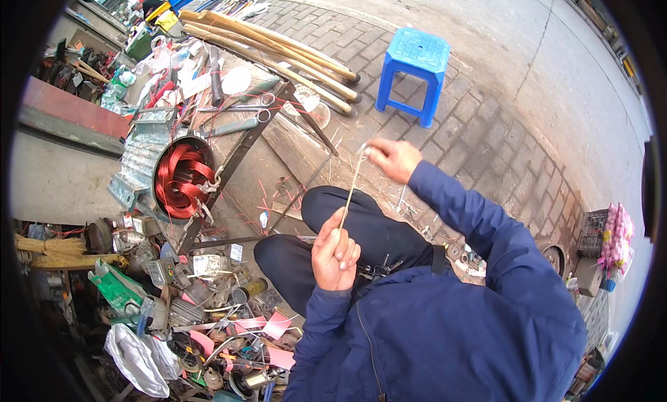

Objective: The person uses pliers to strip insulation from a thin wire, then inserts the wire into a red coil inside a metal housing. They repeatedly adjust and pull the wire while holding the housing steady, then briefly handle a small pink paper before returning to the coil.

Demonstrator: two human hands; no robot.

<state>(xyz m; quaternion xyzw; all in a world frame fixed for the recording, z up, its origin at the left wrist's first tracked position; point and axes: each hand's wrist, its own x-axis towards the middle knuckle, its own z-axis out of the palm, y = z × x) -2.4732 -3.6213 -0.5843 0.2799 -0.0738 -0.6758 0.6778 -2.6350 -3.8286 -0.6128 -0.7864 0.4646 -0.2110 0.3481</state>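
My left hand (335,256) is closed in a fist around the lower end of a thin tan strip (353,188), in front of my knees. The strip slants upward to the right and looks like a sliver of bamboo or wood. At its upper end, the fingertips of my right hand (394,159) are pinched together, with a small pale spot showing at them. To the left, a finned grey motor housing (142,155) lies on its side at the bench. Red winding wire (182,179) fills its open end.
Scissors (264,109) and other tools lie on the cluttered metal-framed bench (229,152). Long wooden poles (292,51) rest behind it. A blue plastic stool (415,72) stands on the brick paving. Mixed parts and scraps, with a green bag (114,291), are heaped at lower left.
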